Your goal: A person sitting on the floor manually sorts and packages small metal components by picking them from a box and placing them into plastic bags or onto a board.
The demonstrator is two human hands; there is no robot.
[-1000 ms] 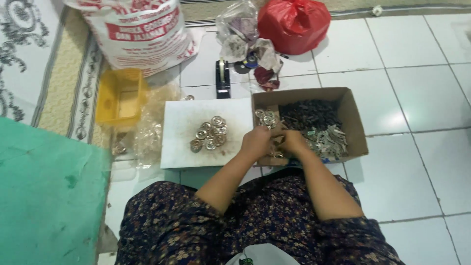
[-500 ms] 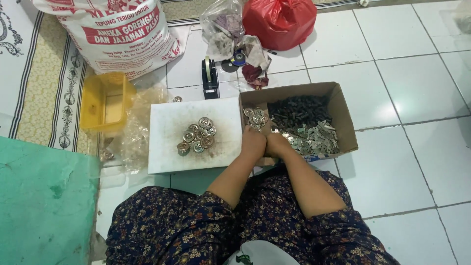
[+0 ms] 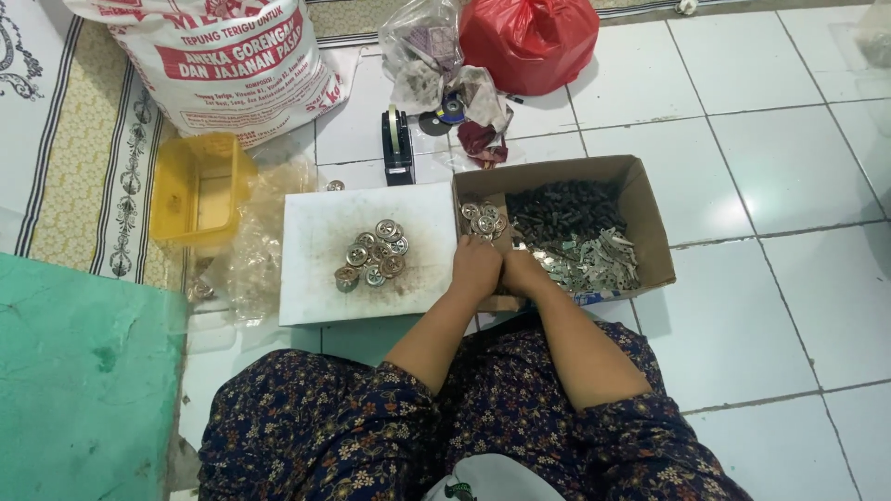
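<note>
Left hand [image 3: 476, 267] and right hand [image 3: 524, 274], pressed together knuckle to knuckle at the near left corner of the shallow brown cardboard box [image 3: 650, 223]; fingers curl downward, so whether they pinch a part cannot be told. Compared with the view a second earlier, the hands have stayed at this corner; only the camera has shifted. Just beyond them lie round silvery metal discs [image 3: 484, 218], dark small parts [image 3: 566, 209] and flat pale metal pieces [image 3: 594, 260]. Left of the box, a white board [image 3: 316, 278] carries an unchanged heap of finished round metal fittings [image 3: 373, 254].

A white tiled floor [image 3: 770, 158] carries a cardboard box [image 3: 650, 232], white board [image 3: 316, 250], yellow tub [image 3: 197, 190] and sack [image 3: 223, 56].
</note>
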